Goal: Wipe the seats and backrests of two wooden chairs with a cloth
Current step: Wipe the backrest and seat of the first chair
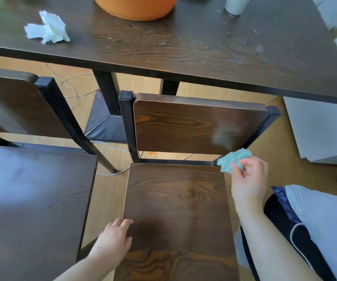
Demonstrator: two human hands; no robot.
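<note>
1. Nearest, the left hand (114,238) rests on the left edge of the right-hand chair's seat (175,199), fingers relaxed and uncurled, holding nothing.
2. The right hand (248,177) pinches a crumpled teal cloth (234,159) over the seat's rear right corner, just below the backrest (194,124).
3. A second chair (31,189) stands just beside it on the left.
4. A crumpled white tissue (47,28) lies near the left end of the table (183,49).

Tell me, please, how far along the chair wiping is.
Nothing looks plainly finished. The right hand grips the green cloth beside the right chair's rear seat corner; the left hand rests on that seat's front edge. The left chair's seat shows crumbs, so it likely awaits wiping.
</note>
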